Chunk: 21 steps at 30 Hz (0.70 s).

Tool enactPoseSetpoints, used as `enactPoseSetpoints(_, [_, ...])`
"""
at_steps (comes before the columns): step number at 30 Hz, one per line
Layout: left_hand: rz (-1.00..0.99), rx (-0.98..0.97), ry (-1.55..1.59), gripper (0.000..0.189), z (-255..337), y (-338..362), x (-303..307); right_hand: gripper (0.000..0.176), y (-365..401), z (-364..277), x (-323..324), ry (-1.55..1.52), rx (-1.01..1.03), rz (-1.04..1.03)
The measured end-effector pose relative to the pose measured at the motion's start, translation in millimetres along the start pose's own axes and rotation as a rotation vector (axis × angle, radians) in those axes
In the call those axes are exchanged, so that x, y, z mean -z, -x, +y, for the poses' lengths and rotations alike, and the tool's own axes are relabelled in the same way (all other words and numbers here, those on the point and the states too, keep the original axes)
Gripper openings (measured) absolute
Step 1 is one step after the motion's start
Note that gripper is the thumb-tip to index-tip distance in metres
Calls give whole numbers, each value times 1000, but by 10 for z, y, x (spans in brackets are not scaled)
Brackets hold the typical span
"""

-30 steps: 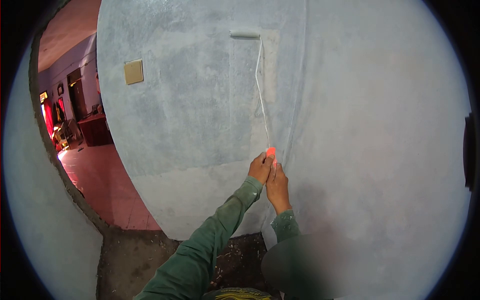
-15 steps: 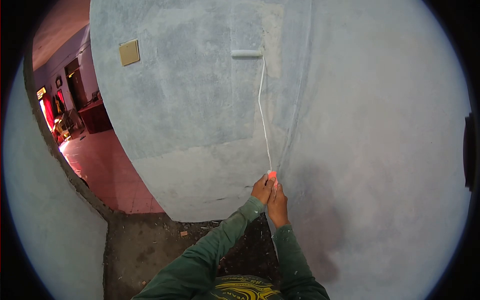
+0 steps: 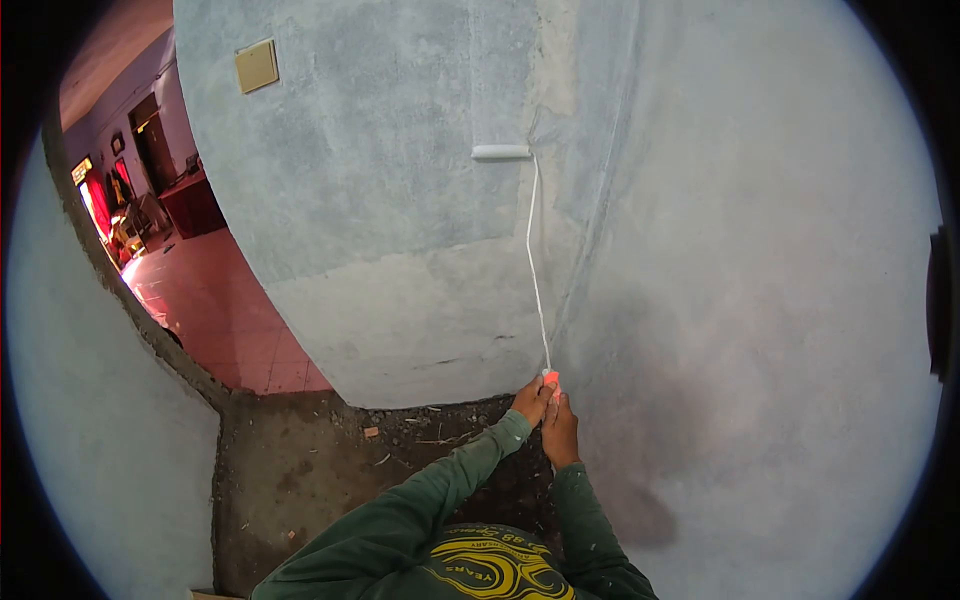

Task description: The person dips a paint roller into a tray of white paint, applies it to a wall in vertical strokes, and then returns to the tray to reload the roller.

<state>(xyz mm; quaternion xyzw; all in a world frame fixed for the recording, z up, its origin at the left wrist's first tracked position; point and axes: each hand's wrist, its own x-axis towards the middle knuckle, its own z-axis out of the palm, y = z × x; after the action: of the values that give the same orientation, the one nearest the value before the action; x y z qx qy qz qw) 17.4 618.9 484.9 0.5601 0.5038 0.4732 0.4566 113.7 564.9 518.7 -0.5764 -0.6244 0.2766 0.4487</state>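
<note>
A paint roller [image 3: 501, 152] with a white sleeve rests against the patchy grey-white wall [image 3: 380, 190], and its long thin white rod runs down to an orange handle. Both my hands are closed round that handle, close together. My left hand [image 3: 532, 400] grips from the left, its thumb along the handle. On the right side, my right hand [image 3: 561, 435] is wrapped round the lower part. The handle's lower end is hidden by my fingers. Just right of the rod, the wall meets a second pale wall [image 3: 760, 250] at a corner.
A beige switch plate [image 3: 257, 66] sits on the wall at upper left. Beyond the wall's left edge, a doorway opens on a room with a pink tiled floor [image 3: 215, 310] and a red desk [image 3: 193, 205]. Rough dark ground [image 3: 290, 480] with debris lies below.
The roller and both hands have moved lower in the view, my hands still on the handle. The switch plate and doorway have shifted upward in the view, so the camera has tilted down.
</note>
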Motion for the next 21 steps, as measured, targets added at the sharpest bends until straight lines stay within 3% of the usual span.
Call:
enactPoseSetpoints(6, [-77,28,38,33,-483,211,-91,29,304,367,-76,13,-12,-5])
enactPoseSetpoints(9, [-225,194,141,34,-768,371,-148,31,499,653,-104,19,-33,-33])
enactPoseSetpoints(11, [-232,242,382,34,-953,527,-227,33,675,774,-106,27,-15,-48])
enactPoseSetpoints(13, [-231,264,347,33,-1018,675,-192,34,827,804,-109,39,-143,-73])
enactPoseSetpoints(15, [-231,31,41,34,-1077,820,-147,33,928,821,-140,17,-158,-90])
enactPoseSetpoints(21, [-142,81,-53,28,-917,931,24,32,980,787,-286,48,-172,-122])
